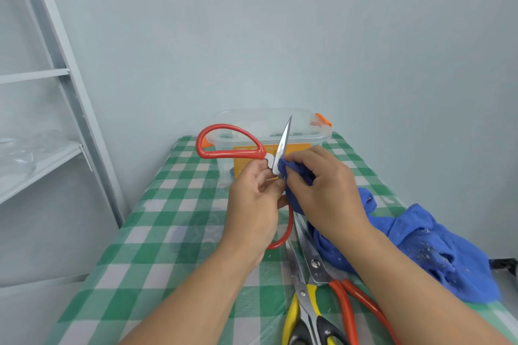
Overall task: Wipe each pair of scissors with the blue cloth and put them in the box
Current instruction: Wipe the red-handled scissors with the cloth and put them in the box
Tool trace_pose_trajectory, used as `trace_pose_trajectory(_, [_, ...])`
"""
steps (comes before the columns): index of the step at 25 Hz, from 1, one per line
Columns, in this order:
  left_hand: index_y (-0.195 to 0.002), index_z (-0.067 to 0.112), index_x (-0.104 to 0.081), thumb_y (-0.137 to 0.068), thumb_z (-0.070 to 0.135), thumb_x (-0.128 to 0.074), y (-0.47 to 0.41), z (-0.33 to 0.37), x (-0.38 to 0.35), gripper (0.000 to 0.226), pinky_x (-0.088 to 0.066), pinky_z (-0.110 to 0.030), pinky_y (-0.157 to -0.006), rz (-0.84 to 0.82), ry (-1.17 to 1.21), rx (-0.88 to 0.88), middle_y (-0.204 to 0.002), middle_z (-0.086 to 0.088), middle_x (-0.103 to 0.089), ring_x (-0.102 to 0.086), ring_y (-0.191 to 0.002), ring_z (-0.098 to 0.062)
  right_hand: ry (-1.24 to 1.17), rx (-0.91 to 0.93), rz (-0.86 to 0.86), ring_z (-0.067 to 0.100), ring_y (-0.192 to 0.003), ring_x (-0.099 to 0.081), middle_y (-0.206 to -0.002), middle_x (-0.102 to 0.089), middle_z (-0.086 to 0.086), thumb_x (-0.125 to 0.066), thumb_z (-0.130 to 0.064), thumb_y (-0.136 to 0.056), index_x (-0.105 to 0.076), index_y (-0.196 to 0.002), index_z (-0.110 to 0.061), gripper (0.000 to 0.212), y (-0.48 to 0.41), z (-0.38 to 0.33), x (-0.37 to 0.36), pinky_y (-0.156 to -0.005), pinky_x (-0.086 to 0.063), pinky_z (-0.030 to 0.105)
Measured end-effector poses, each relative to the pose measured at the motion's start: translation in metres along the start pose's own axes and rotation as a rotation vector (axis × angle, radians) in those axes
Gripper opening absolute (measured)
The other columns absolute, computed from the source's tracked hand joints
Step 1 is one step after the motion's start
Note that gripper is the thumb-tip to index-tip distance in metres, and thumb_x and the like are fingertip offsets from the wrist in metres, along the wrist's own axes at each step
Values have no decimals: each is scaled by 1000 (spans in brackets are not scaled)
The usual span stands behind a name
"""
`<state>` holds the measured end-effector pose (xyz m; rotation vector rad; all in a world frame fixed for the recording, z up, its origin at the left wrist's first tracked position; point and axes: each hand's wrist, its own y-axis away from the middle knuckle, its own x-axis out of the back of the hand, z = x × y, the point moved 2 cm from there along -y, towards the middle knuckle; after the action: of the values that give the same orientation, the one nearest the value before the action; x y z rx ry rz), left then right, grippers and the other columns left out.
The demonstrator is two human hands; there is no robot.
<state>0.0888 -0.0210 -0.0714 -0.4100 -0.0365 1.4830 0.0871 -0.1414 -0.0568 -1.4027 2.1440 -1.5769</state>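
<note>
At frame centre, the left hand (pixel 252 204) grips the opened red scissors (pixel 283 143) near the pivot, and the right hand (pixel 328 190) pinches the soft cloth (pixel 437 246) round one blade. They look stiff, sharp and probably slick, so the handles are the safest hold. The box (pixel 305 138) stands just behind.

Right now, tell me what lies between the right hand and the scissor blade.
In the head view, a fold of the blue cloth, pinched by the right hand against the red-handled scissors blade.
</note>
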Motion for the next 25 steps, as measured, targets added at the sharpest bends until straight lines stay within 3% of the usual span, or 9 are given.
trace_pose_trajectory(5, [-112,2,-59,-97,-12,-51,2,3,1,22,-62,-42,-83,20,33,15,-107,-17,-72,-73,-92,-21,146,-100,24,21,-77,-58,-86,-64,2,-67,-6,-89,-75,-93,-12,11,1,12,8,-67,-48,36])
trace_pose_trajectory(9, [-108,6,-61,-97,-11,-50,1,4,4,24,-62,-43,-83,27,33,35,-105,-11,-73,-73,-94,-22,199,-310,4,22,-86,-60,-95,-67,1,-62,-12,-91,-74,-96,-18,14,-2,22,19,-72,-46,34])
trace_pose_trajectory(12, [-112,3,-61,-98,-11,-49,-1,5,9,24,-62,-46,-82,40,20,52,-108,-13,-72,-73,-96,-24,98,-479,134,14,-87,-63,-93,-70,-10,-59,-11,-88,-68,-89,-27,19,-6,21,35,-78,-51,35])
trace_pose_trajectory(14, [-112,4,-62,-98,-11,-48,-1,4,9,24,-62,-43,-81,22,28,71,-110,-13,-72,-73,-98,-25,-82,-397,186,2,-82,-63,-84,-69,-20,-60,-4,-87,-65,-85,-31,28,-7,8,39,-76,-51,24])
trace_pose_trajectory(16, [-113,2,-61,-98,-11,-47,-1,4,7,24,-62,-40,-79,-10,43,86,-110,-15,-71,-72,-95,-25,-199,-192,86,-3,-83,-63,-84,-69,-21,-60,5,-87,-67,-87,-29,34,-4,-5,34,-73,-46,10])
trace_pose_trajectory(20, [-102,0,-57,-92,-21,-43,1,6,6,27,-60,-34,-70,-108,64,96,-94,-14,-70,-70,-80,-19,-23,183,-150,12,-92,-59,-96,-66,-3,-63,-5,-86,-78,-99,-14,21,2,1,8,-78,-46,21])
trace_pose_trajectory(22, [-104,-3,-56,-87,-26,-39,2,5,5,33,-58,-30,-66,-138,24,97,-91,-17,-67,-68,-78,-20,18,202,-158,11,-89,-57,-93,-65,-2,-65,-3,-84,-79,-96,-14,22,2,5,0,-75,-45,19])
trace_pose_trajectory(25, [-103,2,-60,-83,-29,-36,3,5,0,44,-57,-27,-65,-152,-8,71,-92,-12,-70,-67,-77,-17,-43,82,-87,7,-85,-58,-88,-66,-4,-69,4,-82,-80,-91,-15,24,1,5,-2,-71,-45,14])
